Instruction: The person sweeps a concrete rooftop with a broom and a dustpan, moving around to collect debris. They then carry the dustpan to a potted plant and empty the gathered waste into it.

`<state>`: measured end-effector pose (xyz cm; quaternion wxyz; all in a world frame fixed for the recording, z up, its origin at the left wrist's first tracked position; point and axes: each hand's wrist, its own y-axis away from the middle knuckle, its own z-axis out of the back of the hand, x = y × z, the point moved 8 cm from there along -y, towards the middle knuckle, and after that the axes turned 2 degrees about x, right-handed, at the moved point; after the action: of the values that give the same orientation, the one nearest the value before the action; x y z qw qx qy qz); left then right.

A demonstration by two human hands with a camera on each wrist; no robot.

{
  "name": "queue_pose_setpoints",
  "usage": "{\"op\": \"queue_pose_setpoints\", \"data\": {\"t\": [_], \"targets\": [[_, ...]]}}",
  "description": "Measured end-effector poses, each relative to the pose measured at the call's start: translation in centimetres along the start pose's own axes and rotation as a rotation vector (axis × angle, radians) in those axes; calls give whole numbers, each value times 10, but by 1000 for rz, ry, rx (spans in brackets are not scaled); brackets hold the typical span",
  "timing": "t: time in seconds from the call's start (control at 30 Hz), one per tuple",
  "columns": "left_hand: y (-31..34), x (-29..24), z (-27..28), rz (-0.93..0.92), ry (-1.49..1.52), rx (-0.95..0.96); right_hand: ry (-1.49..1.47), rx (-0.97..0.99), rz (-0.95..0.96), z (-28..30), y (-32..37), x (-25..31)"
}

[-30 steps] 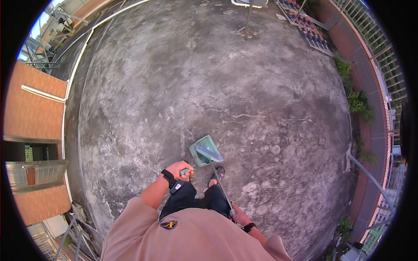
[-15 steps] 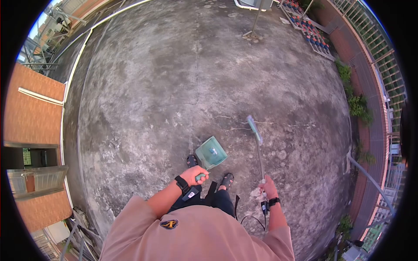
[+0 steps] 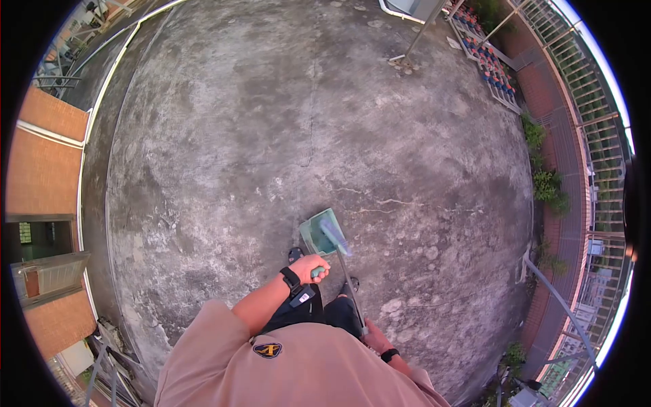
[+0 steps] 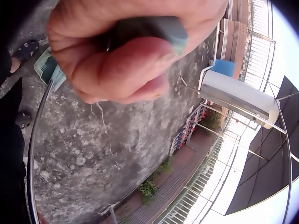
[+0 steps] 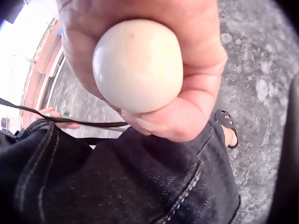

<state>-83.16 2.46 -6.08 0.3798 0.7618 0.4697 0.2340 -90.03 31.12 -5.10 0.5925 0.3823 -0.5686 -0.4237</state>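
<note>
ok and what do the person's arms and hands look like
The left hand and right hand are gloveless. The sleeves are short and beige. Each arm wears a black wrist strap; the left one carries a dark box with a pale label.

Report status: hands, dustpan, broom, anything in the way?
Left hand grips dustpan handle. Right hand grips broom stick. Broom head overlaps dustpan in head view, contact unclear. No blockage seen; right sandal near stick.
</note>
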Motion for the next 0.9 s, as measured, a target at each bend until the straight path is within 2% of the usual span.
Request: {"op": "queue_pose_setpoints", "data": {"t": [0.03,0.17,0.27,0.37,0.47,0.57,0.6,0.63,0.67,0.7,0.77,0.83,0.9], "targets": [[3,-6,2,-24,15,-4,-210,36,-4,1,17,8],[1,-12,17,-36,55,-6,-342,-95,-8,38,45,31],[6,-9,19,6,61,-29,-322,-108,26,83,34,34],[15,-14,3,-34,90,-16,-323,-210,164,153,-1,42],[6,-18,-2,-84,178,-4,-224,-228,257,227,-23,102],[17,-35,-28,-166,141,-67,-90,-391,333,305,-94,108],[12,-39,-28,-168,134,-86,-105,-378,342,317,-104,124],[5,-39,-26,-154,167,-91,23,-386,287,330,-107,147],[-1,-38,-25,-137,202,-94,152,-394,229,338,-110,156],[-6,-39,-25,-130,203,-106,145,-383,226,342,-132,143],[-10,-45,-26,-144,225,-154,362,-502,324,352,-190,115],[-9,-51,-26,-165,230,-178,433,-434,289,315,-169,122],[-6,-55,-29,-185,232,-187,563,-240,210,260,-163,89]]}}
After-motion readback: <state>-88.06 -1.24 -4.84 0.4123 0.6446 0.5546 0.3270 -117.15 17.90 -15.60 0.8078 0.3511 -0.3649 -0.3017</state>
